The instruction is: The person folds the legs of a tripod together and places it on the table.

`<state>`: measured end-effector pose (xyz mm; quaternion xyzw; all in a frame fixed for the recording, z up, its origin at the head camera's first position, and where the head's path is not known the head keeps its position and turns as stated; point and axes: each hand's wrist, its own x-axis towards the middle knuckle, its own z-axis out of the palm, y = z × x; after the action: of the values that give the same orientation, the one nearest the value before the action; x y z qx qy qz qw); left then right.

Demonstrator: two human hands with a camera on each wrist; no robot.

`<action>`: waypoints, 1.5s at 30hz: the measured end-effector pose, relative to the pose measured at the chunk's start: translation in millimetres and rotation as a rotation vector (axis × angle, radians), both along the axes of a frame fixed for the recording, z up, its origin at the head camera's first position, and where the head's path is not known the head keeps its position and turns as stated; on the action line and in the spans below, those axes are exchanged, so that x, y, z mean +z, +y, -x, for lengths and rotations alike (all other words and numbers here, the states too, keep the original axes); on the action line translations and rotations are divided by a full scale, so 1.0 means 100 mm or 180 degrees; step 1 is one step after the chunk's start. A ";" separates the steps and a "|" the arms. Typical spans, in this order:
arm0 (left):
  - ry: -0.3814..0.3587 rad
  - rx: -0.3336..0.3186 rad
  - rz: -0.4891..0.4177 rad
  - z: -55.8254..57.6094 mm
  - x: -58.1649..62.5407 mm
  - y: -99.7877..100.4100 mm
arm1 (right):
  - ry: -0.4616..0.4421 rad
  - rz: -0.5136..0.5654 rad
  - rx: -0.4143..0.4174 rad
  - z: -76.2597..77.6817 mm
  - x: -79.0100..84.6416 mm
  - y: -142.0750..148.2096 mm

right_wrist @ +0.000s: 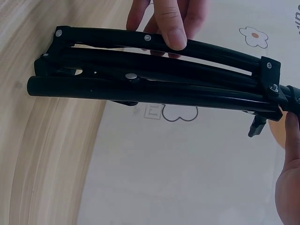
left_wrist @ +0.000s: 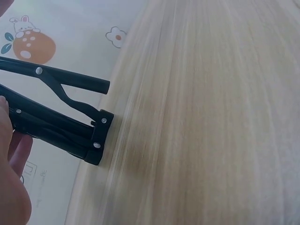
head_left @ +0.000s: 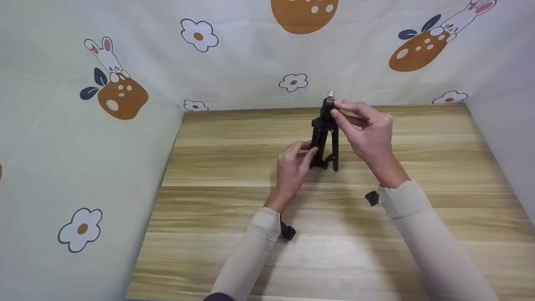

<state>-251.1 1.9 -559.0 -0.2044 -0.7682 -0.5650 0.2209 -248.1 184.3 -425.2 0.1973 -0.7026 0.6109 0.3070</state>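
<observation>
A small black tripod stand stands near the back of the table, its legs folded close together and a silver stud on top. My left hand grips one leg low down, thumb on the near side. My right hand pinches the black neck just below the stud between thumb and fingertips. In the right wrist view, the tripod's legs run side by side, joined by riveted braces, with a small knob near the upper bracket. The left wrist view shows the lower leg ends close over the wood surface.
The wood-grain table meets a pale cloth backdrop printed with rabbits, oranges and flowers just behind the tripod. Cloth also rises along the left and right sides. A small black device sits at the left wrist, another at the right.
</observation>
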 end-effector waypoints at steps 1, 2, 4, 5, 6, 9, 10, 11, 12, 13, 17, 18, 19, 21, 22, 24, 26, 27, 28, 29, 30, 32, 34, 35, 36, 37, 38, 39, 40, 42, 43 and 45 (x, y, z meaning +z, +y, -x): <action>-0.0013 -0.0007 0.0001 0.00 0.00 0.00 | -0.0004 0.0002 0.0008 0.00 0.00 0.00; -0.0022 -0.0009 0.0019 0.00 0.00 -0.01 | -0.0009 0.0002 0.0014 0.00 0.00 0.00; -0.0015 0.0035 0.0119 0.00 0.01 -0.02 | -0.0018 0.0002 0.0014 0.01 0.00 -0.01; -0.0002 0.0066 0.0187 0.00 0.01 -0.03 | -0.0021 0.0001 0.0011 0.02 0.00 -0.01; 0.0016 0.0093 0.0247 0.01 0.02 -0.03 | -0.0023 -0.0005 0.0005 0.02 0.00 -0.01; 0.0077 0.0171 0.0391 0.01 0.03 -0.05 | -0.0021 -0.0022 0.0002 0.03 0.00 0.00; 0.0089 0.0166 0.0395 0.01 0.03 -0.05 | -0.0020 -0.0022 0.0011 0.03 0.00 0.00; 0.0094 0.0145 0.0383 0.01 0.04 -0.05 | -0.0022 -0.0023 0.0022 0.03 0.00 0.00; 0.0098 0.0123 0.0363 0.01 0.04 -0.05 | -0.0025 -0.0025 0.0033 0.03 0.00 0.00; 0.0103 0.0106 0.0348 0.01 0.04 -0.05 | -0.0026 -0.0028 0.0043 0.04 0.00 0.00; 0.0104 0.0059 0.0355 0.01 0.05 -0.05 | 0.0011 -0.0045 0.0051 0.04 0.01 0.00; 0.0102 0.0059 0.0373 0.01 0.05 -0.05 | 0.0027 -0.0055 0.0051 0.04 0.00 0.00; 0.0094 0.0056 0.0386 0.01 0.05 -0.05 | 0.0048 -0.0072 0.0051 0.04 0.00 0.00; 0.0068 0.0031 0.0397 0.01 0.06 -0.06 | 0.0080 -0.0089 0.0059 0.03 0.00 0.01; 0.0054 0.0016 0.0397 0.01 0.06 -0.06 | 0.0086 -0.0090 0.0061 0.03 0.00 0.01; 0.0022 -0.0011 0.0386 0.01 0.06 -0.06 | 0.0098 -0.0104 0.0086 0.03 -0.01 0.01; -0.0015 -0.0053 0.0362 0.01 0.06 -0.06 | 0.0095 -0.0074 0.0132 0.02 -0.02 0.01; -0.0027 -0.0065 0.0360 0.01 0.06 -0.06 | 0.0090 -0.0056 0.0165 0.02 -0.02 0.01; -0.0035 -0.0078 0.0361 0.02 0.05 -0.06 | 0.0084 -0.0034 0.0189 0.02 -0.03 0.01; -0.0038 -0.0080 0.0371 0.02 0.05 -0.07 | 0.0077 -0.0034 0.0221 0.02 -0.04 0.02; -0.0039 -0.0088 0.0373 0.02 0.05 -0.07 | 0.0060 -0.0025 0.0237 0.02 -0.06 0.02; -0.0019 -0.0074 0.0425 0.03 0.05 -0.07 | 0.0021 -0.0074 0.0211 0.01 -0.10 0.04; -0.0004 -0.0066 0.0468 0.03 0.05 -0.08 | -0.0023 -0.0189 0.0113 0.00 -0.17 0.06; 0.0003 -0.0055 0.0493 0.03 0.05 -0.08 | -0.0045 -0.0246 0.0066 -0.01 -0.21 0.07; 0.0007 -0.0050 0.0511 0.03 0.05 -0.08 | -0.0074 -0.0305 0.0022 -0.02 -0.25 0.09; 0.0016 -0.0037 0.0535 0.04 0.05 -0.09 | -0.0107 -0.0364 -0.0017 -0.03 -0.29 0.11; 0.0020 -0.0031 0.0548 0.04 0.05 -0.09 | -0.0151 -0.0403 -0.0036 -0.04 -0.33 0.13; 0.0027 -0.0025 0.0556 0.04 0.05 -0.09 | -0.0190 -0.0404 -0.0023 -0.05 -0.38 0.15; 0.0032 -0.0021 0.0562 0.04 0.05 -0.09 | -0.0247 -0.0389 0.0000 -0.06 -0.42 0.16; 0.0040 -0.0002 0.0576 0.04 0.05 -0.09 | -0.0384 -0.0380 0.0040 -0.09 -0.50 0.19; 0.0032 -0.0009 0.0563 0.03 0.06 -0.09 | -0.0455 -0.0362 0.0052 -0.10 -0.54 0.20; -0.0003 -0.0040 0.0530 0.03 0.06 -0.09 | -0.0579 -0.0341 0.0062 -0.13 -0.62 0.21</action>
<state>-254.0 -6.8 -552.6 -0.2267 -0.8114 -0.5006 0.1993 -235.2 205.2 -487.1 0.1639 -0.7573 0.5908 0.2250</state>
